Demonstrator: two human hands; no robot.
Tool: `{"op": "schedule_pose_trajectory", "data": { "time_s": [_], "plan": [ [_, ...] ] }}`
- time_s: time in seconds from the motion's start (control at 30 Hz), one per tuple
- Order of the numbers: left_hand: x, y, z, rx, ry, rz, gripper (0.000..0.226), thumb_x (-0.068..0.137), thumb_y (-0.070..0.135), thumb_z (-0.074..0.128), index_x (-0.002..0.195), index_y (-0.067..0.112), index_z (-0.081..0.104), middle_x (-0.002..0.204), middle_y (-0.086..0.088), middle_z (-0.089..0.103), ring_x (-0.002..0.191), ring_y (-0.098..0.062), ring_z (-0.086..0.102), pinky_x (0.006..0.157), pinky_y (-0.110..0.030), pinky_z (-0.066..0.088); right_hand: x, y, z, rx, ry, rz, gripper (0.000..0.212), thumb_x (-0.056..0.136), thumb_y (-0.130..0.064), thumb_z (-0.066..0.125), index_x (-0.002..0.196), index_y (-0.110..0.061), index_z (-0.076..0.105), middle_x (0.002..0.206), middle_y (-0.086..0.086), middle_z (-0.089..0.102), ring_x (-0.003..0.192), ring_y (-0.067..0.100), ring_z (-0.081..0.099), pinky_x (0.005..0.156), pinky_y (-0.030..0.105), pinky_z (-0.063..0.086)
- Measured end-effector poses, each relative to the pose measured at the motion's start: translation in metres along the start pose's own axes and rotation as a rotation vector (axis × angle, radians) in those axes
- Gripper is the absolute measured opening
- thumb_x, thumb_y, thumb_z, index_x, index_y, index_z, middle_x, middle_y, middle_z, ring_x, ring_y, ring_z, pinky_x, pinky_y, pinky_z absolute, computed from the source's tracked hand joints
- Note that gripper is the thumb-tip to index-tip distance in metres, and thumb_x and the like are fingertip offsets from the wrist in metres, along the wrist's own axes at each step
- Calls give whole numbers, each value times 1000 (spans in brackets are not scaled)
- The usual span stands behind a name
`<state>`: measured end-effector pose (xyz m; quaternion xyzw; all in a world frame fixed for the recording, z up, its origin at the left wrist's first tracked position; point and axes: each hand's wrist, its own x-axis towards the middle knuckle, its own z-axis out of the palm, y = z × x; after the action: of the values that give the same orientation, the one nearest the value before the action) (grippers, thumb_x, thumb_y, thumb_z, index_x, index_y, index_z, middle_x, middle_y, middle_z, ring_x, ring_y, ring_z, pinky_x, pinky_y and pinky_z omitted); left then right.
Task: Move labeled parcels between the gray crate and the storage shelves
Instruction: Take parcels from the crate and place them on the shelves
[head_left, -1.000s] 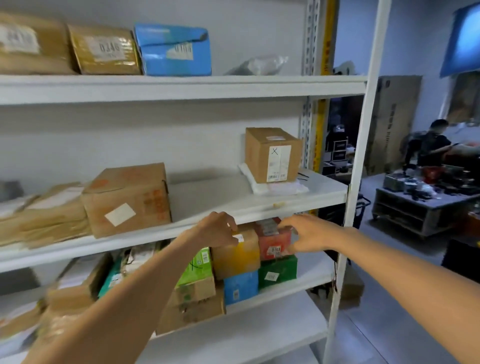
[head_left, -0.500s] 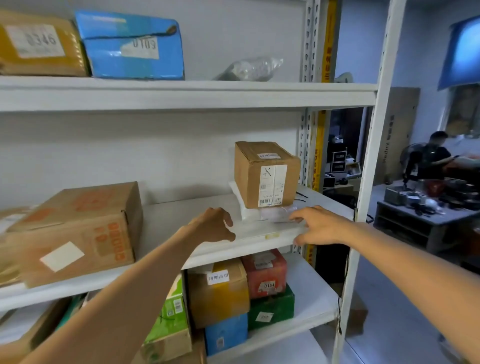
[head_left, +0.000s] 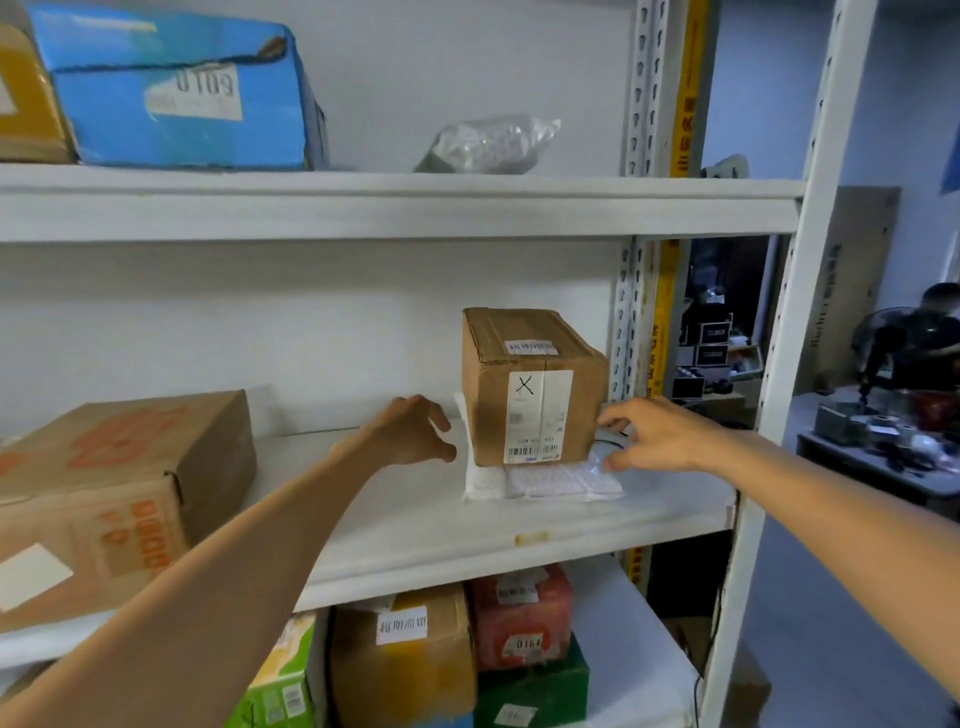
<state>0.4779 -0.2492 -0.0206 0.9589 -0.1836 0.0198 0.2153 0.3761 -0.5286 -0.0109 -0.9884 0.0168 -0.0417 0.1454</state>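
A small brown cardboard parcel (head_left: 530, 384) with a white label marked X stands on a flat white padded mailer (head_left: 540, 480) on the middle shelf (head_left: 415, 540). My left hand (head_left: 410, 431) hovers just left of the parcel, fingers spread and curved, a small gap between them and the box. My right hand (head_left: 644, 434) is at the parcel's right lower corner, fingertips by the box side and over the mailer's edge. Neither hand grips anything. The gray crate is out of view.
A large brown box (head_left: 114, 493) fills the shelf's left. The top shelf carries a blue parcel (head_left: 176, 88) and a clear bag (head_left: 493, 143). Below sit brown (head_left: 405, 654), red (head_left: 519, 618) and green (head_left: 535, 696) parcels. A white upright (head_left: 774, 415) bounds the right; a person works beyond.
Both hands rose from the lower shelf's parcels to the middle shelf and closed in on either side of the small brown parcel. The view moved closer and upward.
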Motion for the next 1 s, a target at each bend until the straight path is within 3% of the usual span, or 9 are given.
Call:
{"op": "schedule_pose_trajectory", "data": {
  "time_s": [0.2, 0.33, 0.43, 0.53, 0.6, 0.7, 0.8, 0.87, 1.0],
  "plan": [
    [17, 14, -2, -184, 66, -23, 57, 73, 26, 83, 124, 19, 59, 119, -4, 62, 98, -18, 61, 80, -24, 47, 27, 18, -9, 104, 135, 20, 69, 76, -34, 80, 135, -10, 51, 129, 11, 57, 116, 24, 56, 97, 35, 47],
    [25, 24, 5, -359, 81, 4, 91, 69, 19, 86, 146, 20, 37, 136, -8, 52, 111, -23, 61, 95, -33, 51, 46, 18, -6, 261, 214, -9, 64, 71, -37, 84, 124, -15, 54, 117, 4, 63, 106, 21, 60, 90, 37, 50],
    [31, 32, 6, -402, 47, 55, 102, 70, 17, 85, 152, 25, 24, 142, -8, 47, 116, -27, 59, 96, -35, 51, 59, 11, -4, 393, 240, -60, 69, 69, -32, 86, 127, -17, 52, 118, -1, 65, 109, 17, 60, 92, 33, 48],
    [36, 41, 6, -590, 30, 109, 100, 58, 24, 92, 142, 26, 40, 130, -1, 58, 116, -25, 60, 91, -38, 55, 69, 3, -2, 517, 217, -75, 88, 62, -39, 89, 137, -22, 46, 120, -6, 65, 110, 14, 60, 97, 34, 49],
    [42, 45, 5, -691, 51, 113, 95, 51, 32, 95, 133, 25, 48, 120, 1, 64, 111, -21, 63, 87, -42, 57, 74, 1, -1, 633, 210, -94, 75, 62, -37, 88, 128, -26, 54, 113, -9, 67, 106, 11, 62, 96, 34, 49],
    [46, 47, 3, -833, 44, 111, 73, 68, 15, 86, 124, 37, 44, 113, 3, 63, 101, -17, 64, 73, -38, 59, 77, -2, -3, 790, 164, -136, 56, 68, -25, 85, 119, -28, 60, 109, -10, 70, 105, 9, 62, 95, 30, 47],
    [46, 46, 4, -906, 35, 126, 81, 71, 9, 83, 134, 41, 42, 113, 1, 64, 98, -16, 65, 69, -34, 59, 79, -3, -4, 864, 134, -139, 42, 72, -18, 83, 109, -25, 64, 103, -8, 71, 102, 11, 64, 87, 25, 49],
    [42, 46, 4, -921, 44, 133, 87, 70, 7, 83, 140, 37, 41, 114, -1, 66, 99, -20, 66, 71, -37, 59, 77, -5, -3, 863, 133, -147, 43, 73, -17, 82, 111, -24, 63, 102, -9, 70, 100, 9, 63, 83, 21, 48],
    [30, 43, 3, -959, 60, 202, 80, 70, -3, 80, 133, 37, 50, 111, 3, 68, 98, -21, 68, 69, -34, 60, 68, -11, -2, 815, 174, -187, 61, 73, -15, 82, 128, -21, 56, 108, -9, 68, 107, 11, 61, 96, 28, 45]
  ]
}}
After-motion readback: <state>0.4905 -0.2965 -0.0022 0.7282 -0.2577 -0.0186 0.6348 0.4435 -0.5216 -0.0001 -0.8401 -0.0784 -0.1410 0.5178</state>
